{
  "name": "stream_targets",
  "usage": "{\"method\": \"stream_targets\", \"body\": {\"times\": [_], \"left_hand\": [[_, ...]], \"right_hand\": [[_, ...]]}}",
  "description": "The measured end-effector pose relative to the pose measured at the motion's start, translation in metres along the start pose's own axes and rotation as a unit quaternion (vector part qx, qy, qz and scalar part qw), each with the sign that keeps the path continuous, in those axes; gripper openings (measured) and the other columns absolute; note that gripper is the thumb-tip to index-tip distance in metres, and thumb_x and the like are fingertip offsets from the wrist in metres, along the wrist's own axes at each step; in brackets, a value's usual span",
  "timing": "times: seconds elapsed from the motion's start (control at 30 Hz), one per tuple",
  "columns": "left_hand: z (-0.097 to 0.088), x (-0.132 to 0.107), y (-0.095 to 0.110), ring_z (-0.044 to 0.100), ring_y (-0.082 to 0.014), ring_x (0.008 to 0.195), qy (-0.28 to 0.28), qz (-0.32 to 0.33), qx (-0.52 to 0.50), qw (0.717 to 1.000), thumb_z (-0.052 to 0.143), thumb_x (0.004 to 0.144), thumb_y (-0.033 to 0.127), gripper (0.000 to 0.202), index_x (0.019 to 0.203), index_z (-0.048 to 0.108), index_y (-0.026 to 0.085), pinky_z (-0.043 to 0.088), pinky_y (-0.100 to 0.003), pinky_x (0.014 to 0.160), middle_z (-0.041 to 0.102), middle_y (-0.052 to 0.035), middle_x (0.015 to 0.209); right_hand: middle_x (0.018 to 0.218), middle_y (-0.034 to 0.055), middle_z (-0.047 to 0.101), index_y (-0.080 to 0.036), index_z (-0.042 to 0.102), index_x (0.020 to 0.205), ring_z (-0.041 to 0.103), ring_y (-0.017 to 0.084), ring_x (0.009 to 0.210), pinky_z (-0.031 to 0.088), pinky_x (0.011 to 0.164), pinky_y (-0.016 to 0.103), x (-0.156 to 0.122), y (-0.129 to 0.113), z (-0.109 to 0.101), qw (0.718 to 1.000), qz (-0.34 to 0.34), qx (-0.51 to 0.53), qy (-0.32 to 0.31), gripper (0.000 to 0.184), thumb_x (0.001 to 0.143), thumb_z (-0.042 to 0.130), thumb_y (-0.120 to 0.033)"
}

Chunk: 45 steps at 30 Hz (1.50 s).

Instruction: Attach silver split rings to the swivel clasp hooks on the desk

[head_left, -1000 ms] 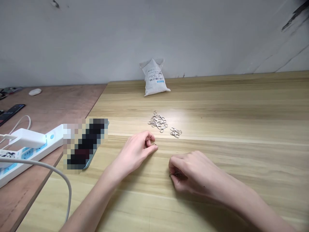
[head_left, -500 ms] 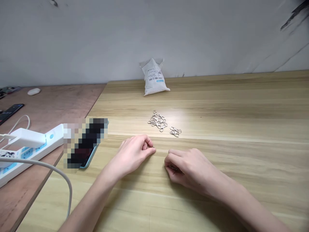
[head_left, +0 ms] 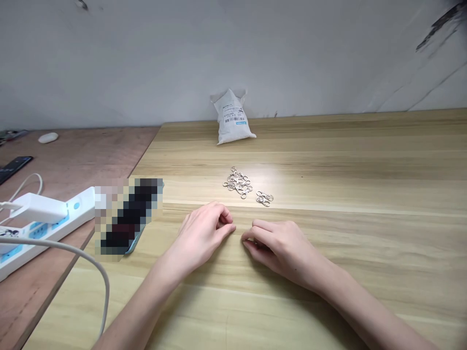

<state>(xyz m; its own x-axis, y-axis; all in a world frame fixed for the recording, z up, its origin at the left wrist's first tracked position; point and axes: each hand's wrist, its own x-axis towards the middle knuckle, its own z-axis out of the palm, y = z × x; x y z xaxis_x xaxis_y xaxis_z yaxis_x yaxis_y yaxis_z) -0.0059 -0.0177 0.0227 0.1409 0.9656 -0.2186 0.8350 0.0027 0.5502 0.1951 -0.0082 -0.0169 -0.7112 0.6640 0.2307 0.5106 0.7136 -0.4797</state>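
Note:
My left hand (head_left: 209, 228) rests on the wooden table with thumb and fingers pinched together. Whatever is between its fingertips is hidden. Facing it from the right, my right hand (head_left: 275, 245) is also closed in a pinch, and anything in it is too small or covered to name. A small gap separates the two sets of fingertips. Beyond them lies a pile of silver lobster-clasp key rings (head_left: 239, 182). A smaller group of the same metal clasps (head_left: 264, 198) lies to its right, nearer my right hand.
A white plastic package (head_left: 234, 119) with a printed label stands near the wall. On the left are a blurred-out phone (head_left: 134, 214), a white power strip (head_left: 82, 206) with a charger (head_left: 44, 208), and a grey cable (head_left: 91, 262). A lower brown surface (head_left: 109, 150) adjoins the table.
My right hand has shifted slightly left and up, closing toward the left fingertips. A small glint at my left fingertips no longer shows. The clasps lie as before.

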Motion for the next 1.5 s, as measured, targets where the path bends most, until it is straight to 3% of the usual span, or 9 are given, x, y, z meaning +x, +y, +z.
{"method": "stream_targets", "body": {"times": [0.17, 0.33, 0.5, 0.6, 0.73, 0.97, 1.13, 1.33, 1.5], "left_hand": [[0.003, -0.001, -0.003, 0.062, -0.0168, 0.076, 0.003, 0.048, -0.037, 0.998, 0.054, 0.087, 0.019, 0.005, 0.088, 0.06, 0.02, 0.045, -0.029, 0.066, 0.066, 0.0001, 0.079], [0.004, 0.001, -0.003, 0.06, -0.0128, 0.066, 0.003, 0.055, -0.121, 0.991, 0.062, 0.084, 0.017, 0.017, 0.099, 0.058, 0.022, 0.047, -0.027, 0.063, 0.065, 0.0038, 0.073], [0.009, 0.005, -0.001, 0.066, -0.0122, 0.081, 0.009, 0.091, -0.268, 0.959, 0.06, 0.087, 0.014, 0.009, 0.094, 0.063, 0.019, 0.053, -0.025, 0.075, 0.068, 0.0001, 0.087], [0.011, 0.006, 0.002, 0.068, -0.0125, 0.085, 0.018, 0.094, -0.3, 0.949, 0.061, 0.087, 0.016, 0.006, 0.09, 0.066, 0.018, 0.054, -0.025, 0.078, 0.07, -0.0006, 0.089], [0.012, 0.005, 0.005, 0.069, -0.0122, 0.086, 0.036, 0.102, -0.307, 0.946, 0.063, 0.087, 0.015, 0.007, 0.088, 0.069, 0.019, 0.055, -0.024, 0.08, 0.072, 0.0002, 0.09], [0.019, 0.004, 0.003, 0.068, -0.0119, 0.082, 0.062, 0.126, -0.259, 0.955, 0.062, 0.086, 0.012, 0.011, 0.085, 0.07, 0.019, 0.054, -0.023, 0.075, 0.072, 0.0007, 0.085], [0.025, 0.005, 0.001, 0.067, -0.0122, 0.08, 0.073, 0.14, -0.239, 0.958, 0.062, 0.086, 0.013, 0.009, 0.085, 0.068, 0.019, 0.052, -0.024, 0.074, 0.071, 0.001, 0.085], [0.024, 0.005, -0.001, 0.063, -0.0119, 0.073, 0.051, 0.105, -0.238, 0.964, 0.064, 0.088, 0.024, 0.008, 0.094, 0.069, 0.021, 0.049, -0.024, 0.067, 0.07, 0.001, 0.085], [0.018, 0.007, 0.001, 0.062, -0.0127, 0.076, 0.008, 0.115, -0.223, 0.968, 0.058, 0.092, 0.029, 0.019, 0.083, 0.072, 0.02, 0.046, -0.025, 0.071, 0.07, -0.0001, 0.082]], "right_hand": [[0.077, 0.0009, 0.064, -0.019, 0.066, 0.092, 0.054, 0.009, 0.06, 0.032, 0.056, 0.021, 0.0, 0.003, 0.0, 0.999, 0.004, 0.044, 0.002, 0.017, 0.093, 0.049, -0.018], [0.076, 0.0018, 0.064, -0.018, 0.066, 0.095, 0.052, 0.009, 0.06, 0.034, 0.056, 0.021, -0.001, 0.006, 0.001, 0.997, 0.0, 0.081, 0.018, 0.017, 0.094, 0.049, -0.021], [0.076, 0.0019, 0.066, -0.017, 0.066, 0.097, 0.053, 0.01, 0.062, 0.038, 0.057, 0.021, 0.0, 0.008, 0.0, 0.98, 0.04, 0.185, 0.055, 0.018, 0.095, 0.05, -0.025], [0.071, 0.0002, 0.063, -0.017, 0.065, 0.096, 0.048, 0.009, 0.056, 0.037, 0.054, 0.021, 0.001, 0.008, -0.003, 0.967, 0.086, 0.23, 0.076, 0.017, 0.095, 0.051, -0.026], [0.061, -0.0039, 0.053, -0.017, 0.062, 0.09, 0.038, 0.008, 0.05, 0.032, 0.048, 0.021, 0.002, 0.008, -0.005, 0.953, 0.127, 0.258, 0.097, 0.014, 0.093, 0.053, -0.027], [0.072, -0.0008, 0.065, -0.019, 0.066, 0.104, 0.04, 0.007, 0.049, 0.033, 0.048, 0.022, 0.001, 0.011, -0.002, 0.943, 0.112, 0.299, 0.095, 0.019, 0.093, 0.054, -0.028], [0.069, -0.0011, 0.063, -0.018, 0.067, 0.099, 0.042, 0.007, 0.05, 0.033, 0.048, 0.021, 0.001, 0.011, 0.0, 0.947, 0.106, 0.288, 0.098, 0.015, 0.093, 0.055, -0.026], [0.062, -0.0037, 0.055, -0.018, 0.067, 0.091, 0.04, 0.007, 0.049, 0.032, 0.047, 0.021, 0.001, 0.01, -0.002, 0.946, 0.114, 0.287, 0.099, 0.011, 0.091, 0.058, -0.024], [0.059, -0.0046, 0.05, -0.016, 0.067, 0.088, 0.038, 0.006, 0.048, 0.031, 0.045, 0.02, 0.0, 0.01, -0.003, 0.941, 0.111, 0.299, 0.108, 0.011, 0.089, 0.058, -0.022]]}}
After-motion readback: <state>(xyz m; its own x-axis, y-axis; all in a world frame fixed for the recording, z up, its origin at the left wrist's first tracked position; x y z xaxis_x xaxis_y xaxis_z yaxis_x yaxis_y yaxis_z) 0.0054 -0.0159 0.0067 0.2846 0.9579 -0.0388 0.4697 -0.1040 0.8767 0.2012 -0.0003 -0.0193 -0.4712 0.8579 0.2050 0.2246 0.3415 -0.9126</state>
